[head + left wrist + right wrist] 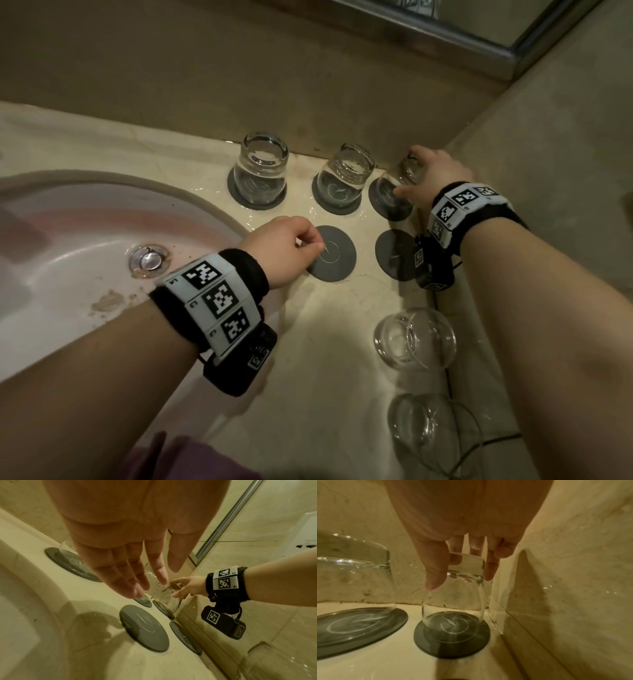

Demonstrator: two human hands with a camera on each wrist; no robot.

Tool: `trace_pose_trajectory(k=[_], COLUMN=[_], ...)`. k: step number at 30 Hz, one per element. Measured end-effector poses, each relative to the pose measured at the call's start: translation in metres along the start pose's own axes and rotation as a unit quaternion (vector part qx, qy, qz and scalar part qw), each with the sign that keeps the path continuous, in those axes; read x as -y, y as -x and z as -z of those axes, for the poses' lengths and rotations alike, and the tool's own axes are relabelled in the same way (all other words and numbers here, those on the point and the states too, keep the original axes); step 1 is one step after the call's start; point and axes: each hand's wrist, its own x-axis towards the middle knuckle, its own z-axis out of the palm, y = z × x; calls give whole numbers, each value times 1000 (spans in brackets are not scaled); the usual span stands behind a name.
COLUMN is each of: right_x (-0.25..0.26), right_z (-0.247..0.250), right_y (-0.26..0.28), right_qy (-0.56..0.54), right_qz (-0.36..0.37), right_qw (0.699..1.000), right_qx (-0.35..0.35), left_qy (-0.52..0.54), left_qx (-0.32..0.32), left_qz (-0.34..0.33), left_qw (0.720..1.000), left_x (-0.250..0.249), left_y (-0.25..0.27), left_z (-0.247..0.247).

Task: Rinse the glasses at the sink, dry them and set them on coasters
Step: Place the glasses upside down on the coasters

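Counter (pixel 335 308): R hand (pixel 428 171) fingers (pixel 436 574) gripping corner glass (pixel 453 595).

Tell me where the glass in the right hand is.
In the head view the held glass stands upside down on the back-right coaster, in the corner by the side wall, gripped by the right hand, right of another upturned glass.

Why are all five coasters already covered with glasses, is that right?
Not quite. Only three coasters have glasses on them. The head view shows two bare coasters in the near row. The right hand holds the third glass on its coaster, and two more glasses wait on the counter.
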Motion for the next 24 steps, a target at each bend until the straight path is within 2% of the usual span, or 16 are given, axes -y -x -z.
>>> trace_pose_trajectory(k=[5, 8, 11, 13, 15, 18, 22, 24], right_x=[-1, -20, -18, -7, -13, -25, -39, -46], right_z=[2, 10, 13, 18, 23, 24, 21, 20], right_y=[12, 33, 47, 58, 79, 109, 144, 157], right_qy=[-66, -105, -124, -136, -126, -133, -146, -143], right_qz=[-13, -37, -26, -12, 0, 5, 1, 4], right_qw=[997, 994, 992, 991, 992, 991, 989, 990], right_qx=[23, 9, -5, 0, -4, -16, -16, -14], left_qy=[-22, -84, -248, -279, -288, -317, -358, -385], left_qx=[16, 61, 54, 60, 102, 120, 64, 58], left_qz=[-26, -99, -184, -228, -261, -275, -252, -244], left_qw=[999, 990, 950, 931, 915, 900, 897, 888], left_x=[-11, -31, -41, -45, -53, -61, -62, -62], left_y=[6, 17, 20, 24, 37, 54, 64, 63], left_z=[-3, -17, -38, -52, -74, -101, -116, -121])
